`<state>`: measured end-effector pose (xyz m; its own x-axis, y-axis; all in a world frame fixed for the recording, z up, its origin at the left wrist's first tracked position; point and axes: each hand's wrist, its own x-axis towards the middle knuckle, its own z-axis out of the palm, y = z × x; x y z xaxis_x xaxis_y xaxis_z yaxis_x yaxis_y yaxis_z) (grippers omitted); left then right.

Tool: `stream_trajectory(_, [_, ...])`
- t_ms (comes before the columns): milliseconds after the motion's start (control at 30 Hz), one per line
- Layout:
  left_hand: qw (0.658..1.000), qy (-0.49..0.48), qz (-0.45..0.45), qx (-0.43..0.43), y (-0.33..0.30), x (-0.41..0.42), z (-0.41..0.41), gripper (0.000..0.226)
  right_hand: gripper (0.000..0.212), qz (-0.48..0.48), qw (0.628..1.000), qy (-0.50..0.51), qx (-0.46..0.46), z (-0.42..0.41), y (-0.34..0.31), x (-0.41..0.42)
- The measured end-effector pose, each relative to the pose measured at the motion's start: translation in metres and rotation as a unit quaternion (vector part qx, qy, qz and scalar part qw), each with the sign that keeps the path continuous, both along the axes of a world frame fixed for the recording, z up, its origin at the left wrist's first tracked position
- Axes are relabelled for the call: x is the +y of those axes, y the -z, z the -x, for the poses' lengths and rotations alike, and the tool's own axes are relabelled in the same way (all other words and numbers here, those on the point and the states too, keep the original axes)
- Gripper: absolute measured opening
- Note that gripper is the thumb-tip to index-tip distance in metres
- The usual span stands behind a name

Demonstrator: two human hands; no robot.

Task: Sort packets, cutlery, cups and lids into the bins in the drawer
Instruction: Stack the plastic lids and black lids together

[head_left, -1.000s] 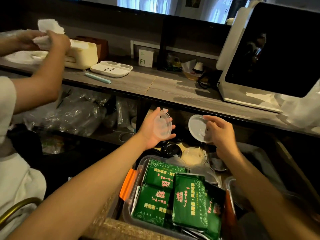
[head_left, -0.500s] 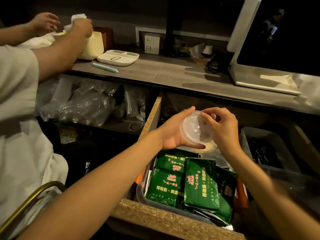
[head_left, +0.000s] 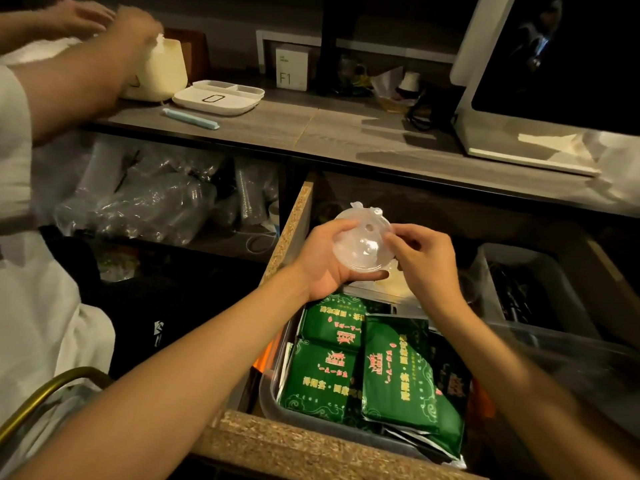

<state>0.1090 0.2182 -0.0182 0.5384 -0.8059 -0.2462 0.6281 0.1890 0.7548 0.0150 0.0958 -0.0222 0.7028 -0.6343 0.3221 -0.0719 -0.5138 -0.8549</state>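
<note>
Clear plastic lids (head_left: 360, 240), stacked together, are held above the open drawer (head_left: 294, 441). My left hand (head_left: 323, 263) cups them from the left with fingers curled under the rim. My right hand (head_left: 424, 263) pinches their right edge. Below, a grey bin (head_left: 273, 393) at the drawer's front holds several green packets (head_left: 394, 372). A second grey bin (head_left: 550, 289) to the right holds dark cutlery (head_left: 512, 292). What lies under my hands at the back of the drawer is mostly hidden.
Another person stands at the left, arms (head_left: 72, 81) working at a cream container (head_left: 162, 71) on the counter (head_left: 311, 129). A white tray (head_left: 218, 97), a blue stick (head_left: 190, 118) and a white screen unit (head_left: 540, 98) sit there. Bagged clear cups (head_left: 149, 202) fill the shelf at left.
My two hands came together, joining the separate lids into one stack over the drawer. The view dropped closer to the drawer. The other person's hands moved over the cream container.
</note>
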Motion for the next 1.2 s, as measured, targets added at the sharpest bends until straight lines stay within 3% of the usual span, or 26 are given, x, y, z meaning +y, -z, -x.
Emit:
stream_trajectory(167, [0.999,0.029,0.04,0.017,0.001,0.002,0.0,0.047,0.024,0.128,0.99,0.022,0.049,0.001,0.001,0.003])
stream_trajectory(267, [0.999,0.015,0.045,0.022,-0.001,0.004,-0.002,0.039,0.03,0.2,0.974,-0.001,0.108,-0.001,-0.006,-0.001])
stream_trajectory(400, [0.997,-0.05,0.047,0.018,0.002,0.006,-0.012,0.035,0.031,0.102,0.989,-0.026,0.102,0.0,-0.017,-0.013])
stream_trajectory(567, [0.999,-0.047,0.026,0.005,0.0,0.004,-0.008,0.039,0.022,-0.022,0.997,-0.062,0.042,-0.004,-0.018,-0.007])
stream_trajectory(900, [0.991,0.131,-0.004,0.012,0.002,0.002,-0.003,0.068,0.014,0.124,0.992,0.006,-0.001,0.003,-0.021,-0.006])
stream_trajectory(1067, [0.989,0.148,0.011,0.015,0.002,0.002,0.001,0.061,0.013,0.135,0.991,0.016,-0.001,0.007,-0.015,-0.003])
stream_trajectory(1200, [0.99,0.138,0.032,-0.004,0.0,0.006,0.006,0.034,0.015,0.16,0.987,0.027,-0.003,0.006,-0.009,0.001])
